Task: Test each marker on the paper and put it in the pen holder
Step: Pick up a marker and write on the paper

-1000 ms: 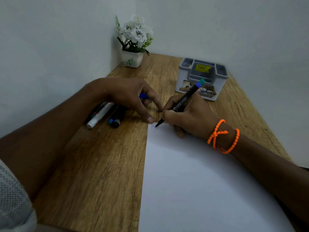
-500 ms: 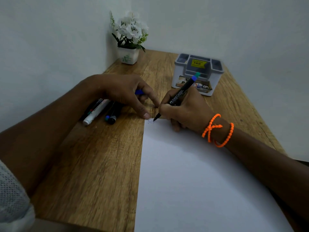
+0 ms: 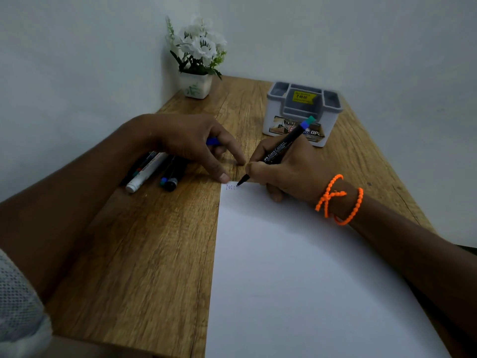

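My right hand (image 3: 289, 169) grips a black marker (image 3: 281, 148) with a blue and teal end, its tip touching the top left corner of the white paper (image 3: 296, 267), where a small purple zigzag (image 3: 231, 187) is drawn. My left hand (image 3: 191, 143) holds a blue cap (image 3: 213, 141) in curled fingers, while its thumb presses the paper's corner. Several other markers (image 3: 154, 171) lie on the table under my left wrist. The grey pen holder (image 3: 302, 112) stands behind my right hand, with no markers showing in it.
A small white pot of white flowers (image 3: 197, 60) sits in the far left corner of the wooden table (image 3: 144, 254). Walls close in on the left and behind. An orange bead bracelet (image 3: 340, 200) is on my right wrist.
The marker tip has moved slightly right along the paper's top edge, lengthening the zigzag. My left hand has stayed in place.
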